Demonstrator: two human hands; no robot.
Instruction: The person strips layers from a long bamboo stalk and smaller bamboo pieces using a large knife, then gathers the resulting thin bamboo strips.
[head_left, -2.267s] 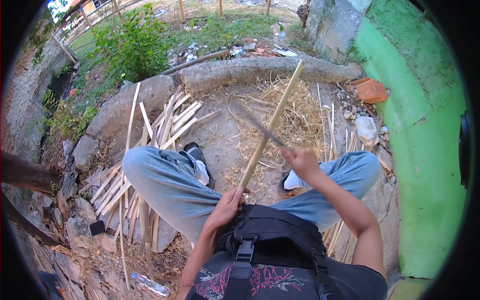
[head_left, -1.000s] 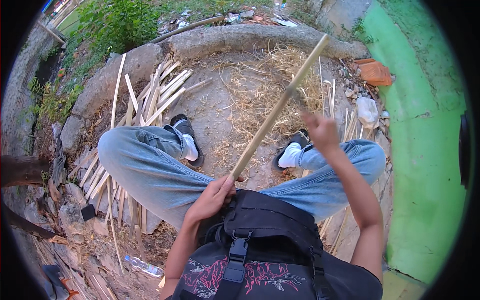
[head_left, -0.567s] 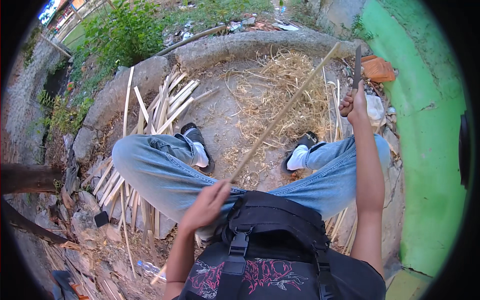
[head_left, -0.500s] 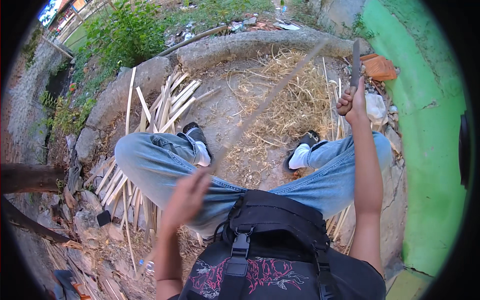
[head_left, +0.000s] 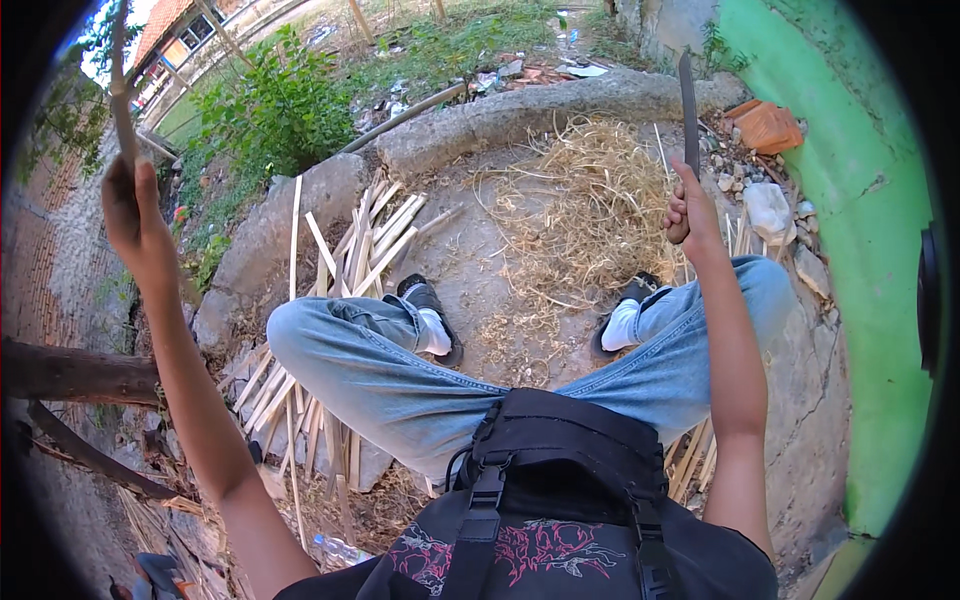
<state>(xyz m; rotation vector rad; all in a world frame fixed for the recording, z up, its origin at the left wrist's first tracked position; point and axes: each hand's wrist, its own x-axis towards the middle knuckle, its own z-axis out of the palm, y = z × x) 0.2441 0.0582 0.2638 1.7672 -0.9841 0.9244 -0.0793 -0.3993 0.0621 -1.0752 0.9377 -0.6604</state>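
Wooden strip is held up at the far left, gripped by the left hand. A knife is gripped at its handle by the right hand, blade pointed far. Curled shavings are heaped left of it; pale sticks are piled near the left foot.

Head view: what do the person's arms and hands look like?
Left hand and right hand: bare, no gloves, rings or wristwatch visible. Forearms uncovered below short, dark sleeves. No cables or clear markings on either arm.
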